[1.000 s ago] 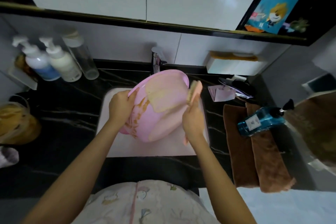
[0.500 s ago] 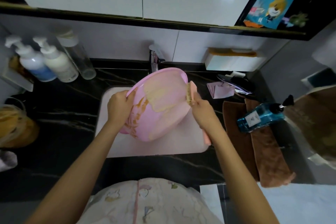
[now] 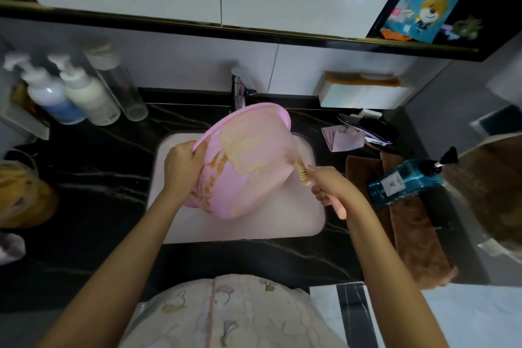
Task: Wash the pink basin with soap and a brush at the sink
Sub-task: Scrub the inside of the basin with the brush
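The pink basin [image 3: 248, 161] is held tilted above the white sink [image 3: 282, 230], yellowish-brown smears across the side facing the camera. The left hand [image 3: 182, 165] grips its rim, fingers curled over the edge. On the basin's far side from that hand, the right hand [image 3: 329, 185] is wrapped round the pink handle of a brush [image 3: 303, 174], whose pale bristle head touches the basin wall. Beyond the right hand, a blue pump bottle [image 3: 406, 179] lies on brown towels [image 3: 409, 237]. Past the left hand, two white pump bottles [image 3: 70, 96] stand on the dark counter [image 3: 99, 192].
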### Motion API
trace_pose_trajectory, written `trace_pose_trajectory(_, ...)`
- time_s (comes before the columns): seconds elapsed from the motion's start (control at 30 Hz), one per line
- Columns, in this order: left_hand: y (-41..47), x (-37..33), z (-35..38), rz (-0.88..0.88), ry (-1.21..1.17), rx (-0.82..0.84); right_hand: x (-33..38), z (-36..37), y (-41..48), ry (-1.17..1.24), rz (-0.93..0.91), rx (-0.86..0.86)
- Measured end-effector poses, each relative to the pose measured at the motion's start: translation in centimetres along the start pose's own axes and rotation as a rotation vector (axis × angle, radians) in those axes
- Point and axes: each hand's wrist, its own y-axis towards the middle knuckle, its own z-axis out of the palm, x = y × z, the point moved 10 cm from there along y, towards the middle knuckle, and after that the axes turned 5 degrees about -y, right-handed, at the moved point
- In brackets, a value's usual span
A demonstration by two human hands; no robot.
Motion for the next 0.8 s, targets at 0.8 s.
trace_pose_trajectory(0.8, 0.2, -1.6, 1.4, -0.014, 0.077, 0.057, 5.9, 3.3, -8.1, -0.795, -0.973, -0.39)
